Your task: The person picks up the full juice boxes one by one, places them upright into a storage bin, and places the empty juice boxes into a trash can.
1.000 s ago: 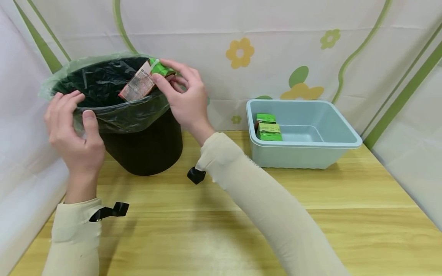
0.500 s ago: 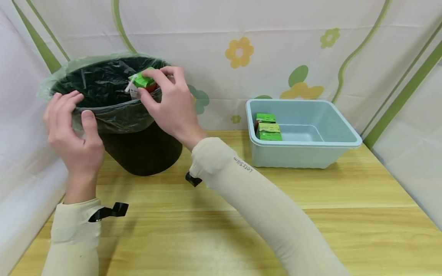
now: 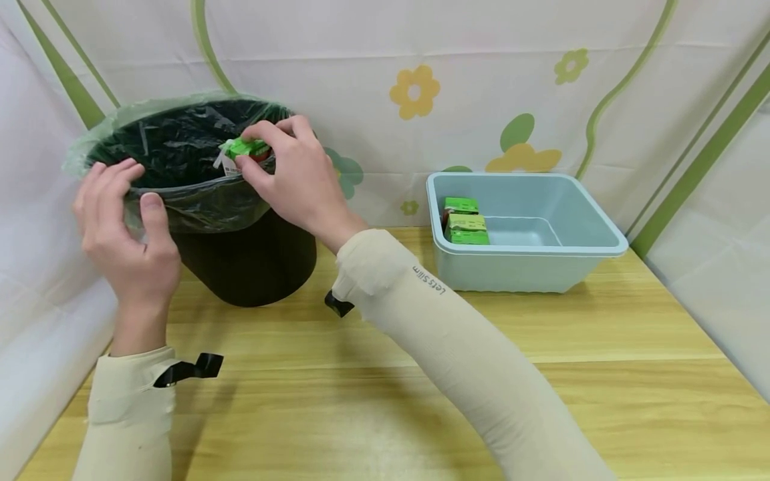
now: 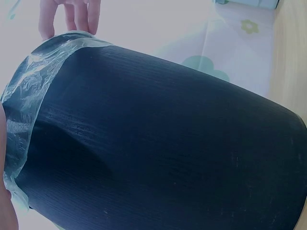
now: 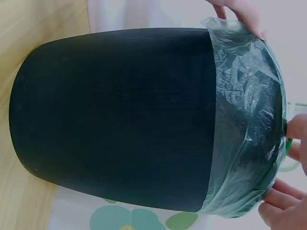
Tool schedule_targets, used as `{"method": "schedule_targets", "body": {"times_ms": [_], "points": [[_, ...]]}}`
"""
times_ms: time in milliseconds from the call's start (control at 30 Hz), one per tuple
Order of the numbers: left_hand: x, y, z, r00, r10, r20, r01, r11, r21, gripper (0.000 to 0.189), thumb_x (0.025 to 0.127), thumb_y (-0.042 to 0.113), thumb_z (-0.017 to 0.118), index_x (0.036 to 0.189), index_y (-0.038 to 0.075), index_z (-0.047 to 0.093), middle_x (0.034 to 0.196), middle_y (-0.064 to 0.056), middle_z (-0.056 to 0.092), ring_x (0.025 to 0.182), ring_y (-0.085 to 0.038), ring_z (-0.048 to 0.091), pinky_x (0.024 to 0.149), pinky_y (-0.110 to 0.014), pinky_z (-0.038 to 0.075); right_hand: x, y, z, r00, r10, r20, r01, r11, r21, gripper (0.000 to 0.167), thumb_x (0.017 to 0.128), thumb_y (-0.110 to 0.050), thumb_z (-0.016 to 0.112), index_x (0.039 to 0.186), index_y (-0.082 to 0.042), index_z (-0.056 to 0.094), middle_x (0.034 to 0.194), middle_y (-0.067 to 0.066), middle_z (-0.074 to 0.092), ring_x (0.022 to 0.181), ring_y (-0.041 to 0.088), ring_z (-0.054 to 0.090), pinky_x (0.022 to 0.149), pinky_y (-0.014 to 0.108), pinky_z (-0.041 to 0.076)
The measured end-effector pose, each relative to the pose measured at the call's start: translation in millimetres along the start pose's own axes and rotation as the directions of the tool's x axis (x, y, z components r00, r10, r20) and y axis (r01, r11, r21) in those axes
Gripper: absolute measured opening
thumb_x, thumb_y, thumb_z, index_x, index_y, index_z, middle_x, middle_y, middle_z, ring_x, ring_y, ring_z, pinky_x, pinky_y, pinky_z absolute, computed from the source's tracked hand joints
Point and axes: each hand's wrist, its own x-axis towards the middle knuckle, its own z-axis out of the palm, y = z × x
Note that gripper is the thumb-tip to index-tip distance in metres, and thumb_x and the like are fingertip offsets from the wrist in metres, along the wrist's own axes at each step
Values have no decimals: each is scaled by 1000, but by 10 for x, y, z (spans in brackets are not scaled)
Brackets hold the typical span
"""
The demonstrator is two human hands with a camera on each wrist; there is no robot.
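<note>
A black trash bin [image 3: 259,264] stands on the table, its rim covered by a thin translucent green bag [image 3: 210,208]. My left hand [image 3: 129,247] grips the near left rim, fingers over the edge and thumb on the outside. With thumb and fingers, my right hand [image 3: 301,184] pinches a green-topped drink carton [image 3: 245,147] just inside the right part of the opening. A pale straw shows at the carton's left; most of its body is hidden by the rim and hand. In the right wrist view, the right hand's fingertips [image 5: 274,197] lie against the bagged rim.
To the right stands a light blue plastic tub [image 3: 511,272], with a few green cartons [image 3: 468,230] along its left wall. Wood-grain tabletop [image 3: 373,387] lies in front. Behind hangs a white cloth [image 3: 337,60] with a flower print.
My right hand has moved left and down with the carton, which has gone from lying slanted over the rim to sitting lower in the opening. The left hand has kept its place.
</note>
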Motion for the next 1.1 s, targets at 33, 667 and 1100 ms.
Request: {"method": "schedule_targets", "body": {"times_ms": [33, 667, 1100], "points": [[0, 3, 1, 1000, -1, 0, 1, 1000, 0, 52, 99, 41, 57, 123, -2, 75, 134, -11, 74, 143, -17, 56, 129, -32, 29, 1, 8, -1, 1000, 1, 9, -1, 1000, 0, 35, 107, -43, 62, 139, -31, 67, 146, 2, 52, 115, 9, 63, 87, 20, 52], [14, 58, 5, 1000, 5, -2, -5, 1000, -21, 51, 99, 39, 57, 122, -3, 75, 133, -10, 75, 142, -18, 57, 129, -33, 29, -19, 118, -47, 995, -53, 81, 56, 998, -40, 45, 108, -51, 55, 148, -30, 61, 159, -4, 50, 141, 11, 54, 115, 24, 45], [3, -58, -16, 999, -9, 37, 7, 999, 49, 43, 103, 42, 55, 129, 16, 77, 142, 7, 70, 150, -17, 48, 129, -33, 22, -380, 704, -547, 985, -130, 115, 138, 988, -66, 63, 103, -53, 65, 159, -30, 50, 170, 2, 38, 157, 20, 39, 126, 40, 39]]}}
